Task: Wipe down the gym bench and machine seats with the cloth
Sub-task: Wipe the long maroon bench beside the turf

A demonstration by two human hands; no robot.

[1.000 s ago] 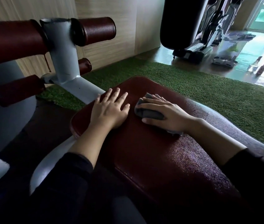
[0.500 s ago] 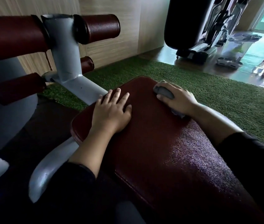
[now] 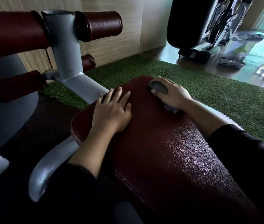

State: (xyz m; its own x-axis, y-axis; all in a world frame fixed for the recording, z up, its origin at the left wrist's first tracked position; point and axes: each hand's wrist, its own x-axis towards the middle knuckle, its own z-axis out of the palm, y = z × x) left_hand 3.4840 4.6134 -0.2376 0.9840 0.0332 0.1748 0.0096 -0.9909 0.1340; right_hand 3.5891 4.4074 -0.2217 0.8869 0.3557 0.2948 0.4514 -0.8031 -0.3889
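The bench pad (image 3: 168,151), the maroon surface under inspection, ran its long axis from the viewer out toward the grey upright post (image 3: 66,50). All positions below are given relative to that pad.

The right hand (image 3: 171,94) sat at the pad's far right corner, at the end nearest the green turf (image 3: 224,97). Its fingers were curled round the grey cloth (image 3: 158,88), clamped on it and pressing it to the surface; a loose end of cloth showed under the heel of the hand at the pad's right edge. The cloth therefore lay beneath and within the right fingers, not apart from them.

The left hand (image 3: 113,110) lay flat on the pad's far left portion, fingers straight and slightly spread, holding nothing. It appeared to serve as a brace.

Judgement: the right hand alone carried the cloth, and it stood at the pad's far end. The unwiped run lay along the long axis back toward the viewer, so the coming stroke would most likely draw nearward, passing to the right of the left hand
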